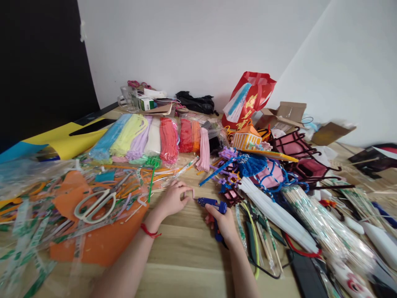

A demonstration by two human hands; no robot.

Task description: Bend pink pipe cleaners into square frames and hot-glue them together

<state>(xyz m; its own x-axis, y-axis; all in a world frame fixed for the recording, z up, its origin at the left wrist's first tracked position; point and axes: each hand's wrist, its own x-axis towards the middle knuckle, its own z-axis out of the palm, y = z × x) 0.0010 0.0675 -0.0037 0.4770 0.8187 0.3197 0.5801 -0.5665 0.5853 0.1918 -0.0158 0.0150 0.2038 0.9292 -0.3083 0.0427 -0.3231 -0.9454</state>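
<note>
My right hand (223, 223) grips a blue hot glue gun (211, 203) low on the wooden table (186, 265), its nozzle pointing left. The nozzle sits right at a small pink pipe cleaner piece (190, 193) pinched in the fingers of my left hand (173, 198). A red string bracelet (149, 232) circles my left wrist. Both hands rest close together near the table's middle.
White-handled scissors (94, 205) lie on an orange foam sheet (102, 240) at left amid plastic wrappers. Packs of coloured pipe cleaners (145, 138) lie behind. At right are bamboo skewers (313, 215), a white paper umbrella (276, 211), a red bag (251, 99) and cardboard boxes (287, 114).
</note>
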